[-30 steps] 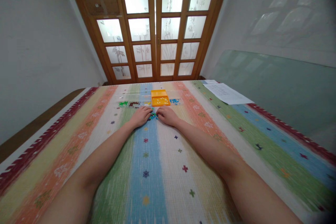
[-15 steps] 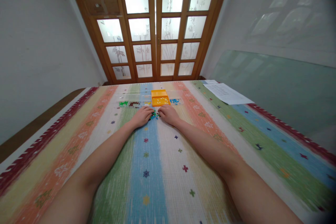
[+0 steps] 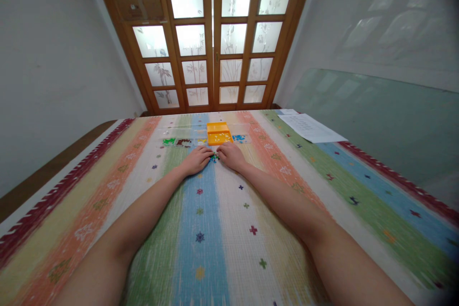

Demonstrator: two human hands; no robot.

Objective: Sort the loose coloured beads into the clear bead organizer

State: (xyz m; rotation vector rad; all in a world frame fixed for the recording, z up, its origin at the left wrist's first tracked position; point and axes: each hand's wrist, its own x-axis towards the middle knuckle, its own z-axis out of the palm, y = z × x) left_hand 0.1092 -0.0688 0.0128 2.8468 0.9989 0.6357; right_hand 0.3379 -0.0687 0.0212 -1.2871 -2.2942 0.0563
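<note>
- Left hand [image 3: 195, 160] — palm down on the cloth [image 3: 215, 229], fingers curled at the bead pile [image 3: 214, 157].
- Right hand [image 3: 231, 155] — likewise, touching the pile's right side; grip on any bead cannot be told.
- Pile sits between both hands, just near of the orange tray [image 3: 219, 134].
- Paper [image 3: 310, 127] far right.

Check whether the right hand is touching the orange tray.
Apart. The head view shows the right hand resting on the striped cloth nearer the camera, with a strip of cloth visible between its fingers and the orange tray.
</note>
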